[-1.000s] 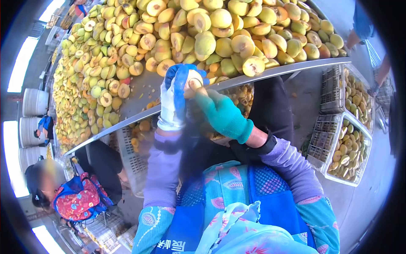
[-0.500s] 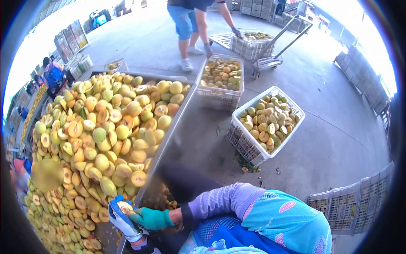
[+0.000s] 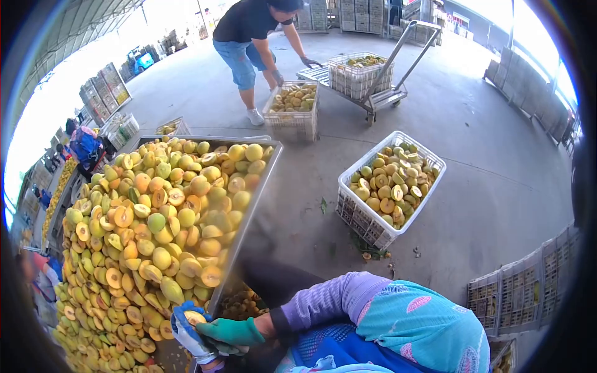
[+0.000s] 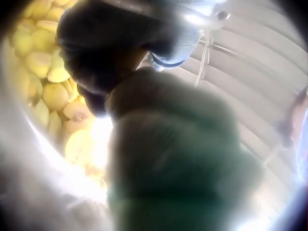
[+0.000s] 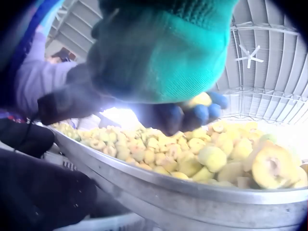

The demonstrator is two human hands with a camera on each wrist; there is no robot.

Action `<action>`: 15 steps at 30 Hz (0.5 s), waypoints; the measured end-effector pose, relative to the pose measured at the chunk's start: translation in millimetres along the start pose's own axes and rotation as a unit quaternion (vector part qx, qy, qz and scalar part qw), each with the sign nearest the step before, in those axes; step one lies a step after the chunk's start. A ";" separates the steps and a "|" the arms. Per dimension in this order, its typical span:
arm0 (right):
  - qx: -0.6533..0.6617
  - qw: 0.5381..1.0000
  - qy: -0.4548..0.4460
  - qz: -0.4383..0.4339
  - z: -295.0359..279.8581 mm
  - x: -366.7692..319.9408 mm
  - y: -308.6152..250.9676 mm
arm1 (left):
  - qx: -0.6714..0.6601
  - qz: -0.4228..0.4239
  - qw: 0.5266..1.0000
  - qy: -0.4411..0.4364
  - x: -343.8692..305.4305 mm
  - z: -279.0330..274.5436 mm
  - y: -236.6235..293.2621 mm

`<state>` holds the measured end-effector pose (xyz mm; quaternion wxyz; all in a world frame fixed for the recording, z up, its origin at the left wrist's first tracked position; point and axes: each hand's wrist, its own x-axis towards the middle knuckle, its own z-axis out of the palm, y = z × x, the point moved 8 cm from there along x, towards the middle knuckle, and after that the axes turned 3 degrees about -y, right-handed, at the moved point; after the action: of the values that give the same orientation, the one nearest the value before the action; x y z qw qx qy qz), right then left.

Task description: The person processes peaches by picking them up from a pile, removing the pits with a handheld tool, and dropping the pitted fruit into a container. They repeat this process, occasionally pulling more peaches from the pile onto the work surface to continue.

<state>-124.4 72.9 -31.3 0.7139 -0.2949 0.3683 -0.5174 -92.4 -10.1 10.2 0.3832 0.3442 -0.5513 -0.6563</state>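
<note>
At the bottom of the head view my left hand [image 3: 188, 342], in a white and blue glove, holds a pale yellow peach half [image 3: 194, 317], cut face up. My right hand [image 3: 233, 332], in a green glove, meets it from the right with its fingertips at the fruit. I cannot tell whether the right hand holds a small tool. In the right wrist view, the peach half [image 5: 199, 100] shows below the green glove, beside blue glove fingers [image 5: 202, 114]. Both gloves are dark and blurred in the left wrist view. Close by lies a heap of whole and halved peaches [image 3: 155, 230].
A raised metal edge [image 3: 252, 208] bounds the heap. On the floor stand a white crate of peaches [image 3: 364, 217] and another crate [image 3: 292, 125], gripped by a bending person [image 3: 249, 34]. Behind are a trolley [image 3: 387, 96] with a loaded crate, and stacked crates [image 3: 522, 289] at right.
The head view has turned from the hands toward the floor at right. Both hands stay together at the peach half. The other person has moved the nearer crate leftward in view.
</note>
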 end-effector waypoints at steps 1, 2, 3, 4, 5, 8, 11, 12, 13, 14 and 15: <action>0.042 0.999 -0.012 0.005 3.8 0.2 1.5 | -0.006 0.015 1.000 0.007 -2.9 0.3 1.8; 0.082 0.996 -0.023 0.012 6.3 -1.1 2.1 | -0.016 0.030 0.999 0.016 -5.7 1.7 3.6; 0.036 0.999 0.000 0.028 2.6 -4.6 1.4 | 0.012 0.036 0.999 0.022 -8.1 5.6 9.0; 0.019 1.000 0.015 0.017 1.0 -5.7 1.4 | 0.022 0.038 0.999 0.007 -7.0 7.5 6.8; 0.001 1.000 0.028 0.006 0.3 -8.0 -1.3 | 0.032 0.042 0.999 -0.007 -3.0 10.9 5.2; 0.085 0.995 0.043 -0.001 7.7 -26.5 -21.9 | 0.022 0.035 0.998 -0.036 1.2 18.1 0.1; 0.093 0.994 0.049 0.032 1.5 -38.6 -23.5 | 0.040 0.035 0.998 -0.018 1.3 22.6 -4.0; 0.066 0.995 0.049 0.047 -2.3 -38.3 -20.7 | 0.049 0.021 0.998 -0.022 -2.2 27.1 -1.0; 0.139 0.988 0.003 0.061 3.9 -35.2 -16.7 | 0.056 0.010 0.998 -0.027 -3.9 31.5 1.7; 0.213 0.973 -0.042 0.073 12.3 -31.5 -11.0 | 0.065 -0.003 0.997 -0.033 -5.1 35.7 1.0; 0.286 0.951 -0.085 0.083 19.3 -30.3 -6.6 | -0.026 0.004 0.999 -0.046 -8.1 38.0 -2.0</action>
<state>-117.6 100.7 -8.6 0.8372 -0.0903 0.1659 -0.5132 -122.1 14.7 14.3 0.3690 0.3016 -0.5523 -0.6839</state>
